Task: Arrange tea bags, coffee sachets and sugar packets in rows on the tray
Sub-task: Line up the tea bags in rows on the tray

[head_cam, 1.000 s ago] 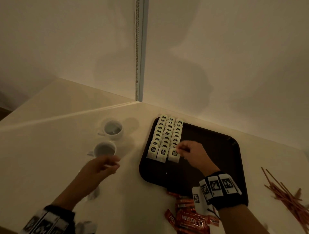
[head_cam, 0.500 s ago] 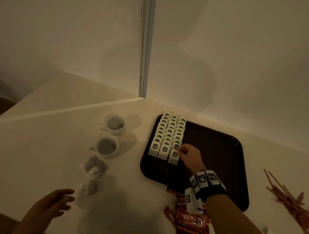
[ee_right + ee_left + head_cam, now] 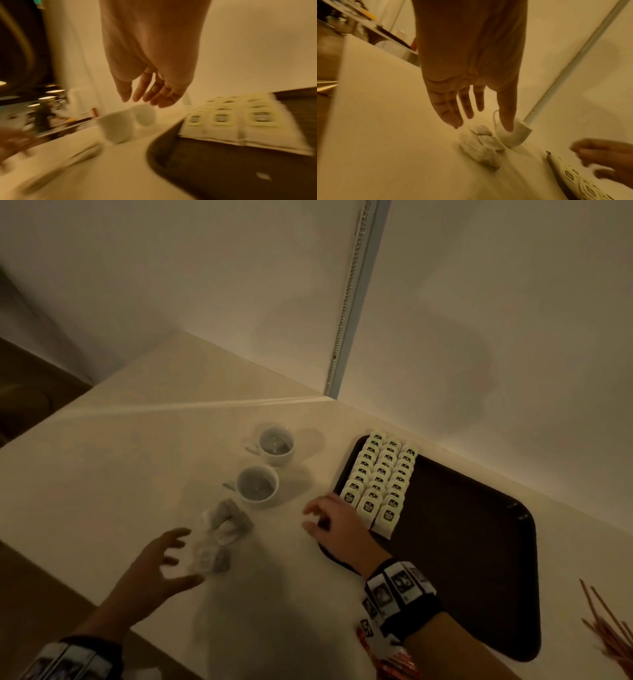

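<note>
Tea bags point(image 3: 378, 481) sit in three neat rows at the tray's point(image 3: 479, 542) far-left corner. Loose tea bags point(image 3: 219, 539) lie left of the tray, left hand point(image 3: 156, 566) spread above them, right hand point(image 3: 337, 523) relaxed over the tray's edge, both empty.

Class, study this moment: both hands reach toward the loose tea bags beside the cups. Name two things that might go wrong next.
1. The loose tea bags lie right beside the near cup; the open left hand might knock it.
2. The right hand crosses beside the tea-bag rows at the tray edge and could disturb them.
</note>
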A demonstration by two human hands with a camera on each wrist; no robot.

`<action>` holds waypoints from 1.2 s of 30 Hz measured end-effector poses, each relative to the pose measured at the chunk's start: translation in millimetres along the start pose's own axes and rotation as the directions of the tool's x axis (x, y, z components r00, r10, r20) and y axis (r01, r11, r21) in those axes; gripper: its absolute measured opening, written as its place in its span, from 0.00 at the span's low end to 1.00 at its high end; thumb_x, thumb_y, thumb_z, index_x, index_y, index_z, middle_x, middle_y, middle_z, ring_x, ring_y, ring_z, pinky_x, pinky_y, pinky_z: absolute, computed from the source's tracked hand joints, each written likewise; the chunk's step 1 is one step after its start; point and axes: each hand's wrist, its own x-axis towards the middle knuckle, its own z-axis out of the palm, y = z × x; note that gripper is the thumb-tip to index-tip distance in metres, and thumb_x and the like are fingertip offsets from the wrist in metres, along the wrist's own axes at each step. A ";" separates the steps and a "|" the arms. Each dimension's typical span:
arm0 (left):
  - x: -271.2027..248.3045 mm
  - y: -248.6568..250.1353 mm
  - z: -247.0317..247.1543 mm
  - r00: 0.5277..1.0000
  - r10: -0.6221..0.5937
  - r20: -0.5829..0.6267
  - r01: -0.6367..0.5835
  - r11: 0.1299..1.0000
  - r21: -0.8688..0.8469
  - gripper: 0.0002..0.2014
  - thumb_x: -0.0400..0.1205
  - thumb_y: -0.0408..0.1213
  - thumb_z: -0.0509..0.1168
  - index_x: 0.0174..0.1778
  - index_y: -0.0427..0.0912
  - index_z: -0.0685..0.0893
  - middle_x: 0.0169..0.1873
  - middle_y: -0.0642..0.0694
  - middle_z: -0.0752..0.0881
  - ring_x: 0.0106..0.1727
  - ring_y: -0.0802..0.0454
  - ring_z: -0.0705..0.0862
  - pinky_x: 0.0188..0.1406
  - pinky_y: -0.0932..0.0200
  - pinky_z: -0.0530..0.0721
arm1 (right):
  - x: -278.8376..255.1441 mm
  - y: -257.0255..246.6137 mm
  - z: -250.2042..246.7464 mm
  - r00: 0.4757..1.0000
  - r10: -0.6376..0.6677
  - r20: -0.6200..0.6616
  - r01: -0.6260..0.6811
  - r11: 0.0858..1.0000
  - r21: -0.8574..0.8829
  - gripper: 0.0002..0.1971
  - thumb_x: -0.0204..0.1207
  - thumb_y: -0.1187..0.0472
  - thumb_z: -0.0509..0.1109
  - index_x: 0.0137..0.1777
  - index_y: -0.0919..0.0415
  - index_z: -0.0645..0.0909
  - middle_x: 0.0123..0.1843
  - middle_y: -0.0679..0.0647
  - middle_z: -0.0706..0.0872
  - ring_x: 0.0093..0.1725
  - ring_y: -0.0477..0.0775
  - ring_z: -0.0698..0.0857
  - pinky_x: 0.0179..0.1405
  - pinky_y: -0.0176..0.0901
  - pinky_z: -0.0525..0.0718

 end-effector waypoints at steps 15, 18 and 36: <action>82.5 7.1 28.8 0.986 0.139 -0.092 -0.098 0.928 0.360 0.14 0.82 0.35 0.60 0.64 0.43 0.75 0.54 0.37 0.78 0.56 0.36 0.77 0.52 0.49 0.74 | 30.2 -58.9 143.9 0.977 -0.012 0.214 0.119 0.859 -0.498 0.25 0.79 0.49 0.64 0.74 0.57 0.66 0.70 0.60 0.69 0.69 0.65 0.68 0.60 0.56 0.76; 79.8 5.8 26.2 0.992 0.063 -0.108 -0.037 0.973 0.226 0.17 0.78 0.34 0.66 0.61 0.37 0.73 0.53 0.36 0.82 0.53 0.36 0.81 0.44 0.52 0.76 | 30.5 -61.2 141.6 0.975 0.036 0.218 0.067 0.892 -0.447 0.15 0.83 0.58 0.58 0.66 0.62 0.71 0.68 0.62 0.71 0.68 0.66 0.69 0.63 0.56 0.74; 31.2 82.2 -7.2 0.983 0.168 -0.071 -0.165 0.652 -0.740 0.10 0.75 0.25 0.58 0.28 0.38 0.69 0.39 0.35 0.82 0.40 0.48 0.83 0.38 0.54 0.77 | -11.5 -57.6 36.6 0.930 0.294 0.221 -0.356 0.870 0.343 0.10 0.69 0.64 0.77 0.47 0.53 0.81 0.39 0.50 0.88 0.37 0.47 0.86 0.31 0.38 0.84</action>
